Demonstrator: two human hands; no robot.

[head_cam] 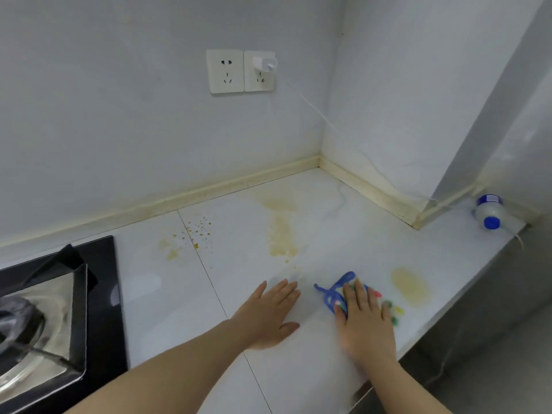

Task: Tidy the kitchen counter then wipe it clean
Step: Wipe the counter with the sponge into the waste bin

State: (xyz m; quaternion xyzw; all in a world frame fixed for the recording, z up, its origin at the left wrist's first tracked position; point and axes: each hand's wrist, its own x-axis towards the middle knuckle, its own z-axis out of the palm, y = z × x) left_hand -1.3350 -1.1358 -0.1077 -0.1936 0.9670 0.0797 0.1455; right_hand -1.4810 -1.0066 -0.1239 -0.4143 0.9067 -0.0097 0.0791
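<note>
My forearms enter from the lower edge. Left hand (270, 316): palm down on the bare worktop (179, 309), fingers straight and close together, holding nothing; I judge that it braces me. Right hand (366, 321): flat on the cloth (343, 279), fingers extended and pressing rather than curled round it; its outline is blurred.

Cloth: blue with coloured spots, bunched under my right palm near the worktop's front edge, with a blue loop showing past the fingertips.

Unwiped marks: an oval stain (410, 286) just right of the cloth; a long streak (280, 237) beyond it toward the wall; spatter (197, 231) farther left, nearer the stove (59, 294).

Step in hand, as I judge it: wiping.

- Spread the cloth wider, so that more of it meets the surface.
- Keep the palm's weight over the cloth.
- Take the oval stain first, then work outward in overlapping strokes.
- The streak and spatter look dried, so they may need repeated passes.
- Stop short of the stove's rim.

A bottle (490, 212) with a blue cap sits at the far right end, apparently on its side; lift it before wiping there.
</note>
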